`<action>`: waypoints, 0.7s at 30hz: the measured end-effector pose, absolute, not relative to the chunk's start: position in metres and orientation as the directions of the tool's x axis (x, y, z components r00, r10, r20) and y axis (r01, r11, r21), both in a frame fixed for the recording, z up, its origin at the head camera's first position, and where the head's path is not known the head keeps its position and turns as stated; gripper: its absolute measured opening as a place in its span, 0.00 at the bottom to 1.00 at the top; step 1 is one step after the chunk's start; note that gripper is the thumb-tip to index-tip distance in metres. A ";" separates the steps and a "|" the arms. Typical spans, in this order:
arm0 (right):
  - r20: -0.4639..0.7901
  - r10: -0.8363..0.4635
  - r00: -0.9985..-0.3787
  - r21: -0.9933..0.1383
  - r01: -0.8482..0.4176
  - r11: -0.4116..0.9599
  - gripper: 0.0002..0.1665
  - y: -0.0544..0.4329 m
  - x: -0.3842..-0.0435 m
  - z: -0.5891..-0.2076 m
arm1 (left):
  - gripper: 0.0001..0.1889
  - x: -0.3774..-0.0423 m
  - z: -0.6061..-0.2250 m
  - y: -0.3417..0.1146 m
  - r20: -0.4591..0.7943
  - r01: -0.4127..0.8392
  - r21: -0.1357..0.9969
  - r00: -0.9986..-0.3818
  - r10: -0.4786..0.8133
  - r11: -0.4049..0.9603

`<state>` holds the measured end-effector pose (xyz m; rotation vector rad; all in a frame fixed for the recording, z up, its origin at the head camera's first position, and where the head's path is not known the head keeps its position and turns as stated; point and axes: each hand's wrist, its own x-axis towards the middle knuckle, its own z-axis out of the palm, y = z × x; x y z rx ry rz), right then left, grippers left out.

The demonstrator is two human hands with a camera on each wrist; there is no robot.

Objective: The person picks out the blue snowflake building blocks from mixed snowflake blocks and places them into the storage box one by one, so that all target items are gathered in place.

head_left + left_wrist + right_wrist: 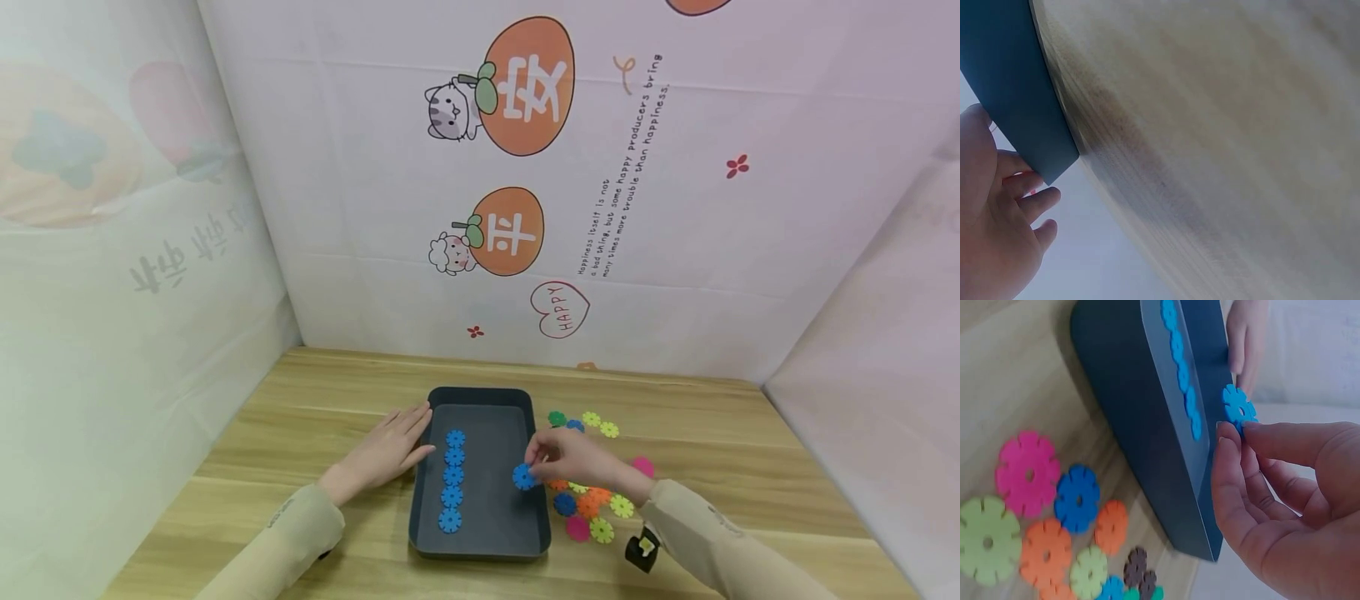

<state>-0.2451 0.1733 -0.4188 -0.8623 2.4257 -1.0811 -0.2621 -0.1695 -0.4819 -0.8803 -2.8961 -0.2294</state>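
Right grip (570,457) pinched a blue disc (521,479) between thumb and fingertips, notched edge sticking out. I saw the disc just left of that grip, above the right part of the dark grey tray (487,508). Farther left of the grip, inside the tray: row of five blue discs (452,472), edge to edge; couldn't tell if joined. Left grip (382,450), well left of the right one, was relaxed, fingers fairly straight, touching the tray's left side. Right of the right grip, outside the tray, notched pieces lay loose, some partly hidden by the hand: orange disc (588,507), dark blue disc (565,505), pink disc (577,529), yellow-green disc (602,532). Beyond the grip: green disc (557,417). Under all this: wood-grain worktop (360,383). Farthest past both grips: white printed sheet (375,208), orange fruit and cartoon animals.
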 end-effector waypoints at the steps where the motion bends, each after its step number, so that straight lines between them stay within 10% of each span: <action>1: -0.074 -0.657 -0.750 -0.769 -0.377 0.516 0.03 0.170 -0.244 -0.419 | 0.35 -0.262 -0.482 -0.170 0.146 0.561 0.115 -0.826 0.544 0.820; 21: -0.132 -0.714 -0.688 -0.740 -0.411 0.533 0.04 0.124 -0.236 -0.446 | 0.35 -0.264 -0.484 -0.169 0.126 0.553 0.127 -0.832 0.540 0.824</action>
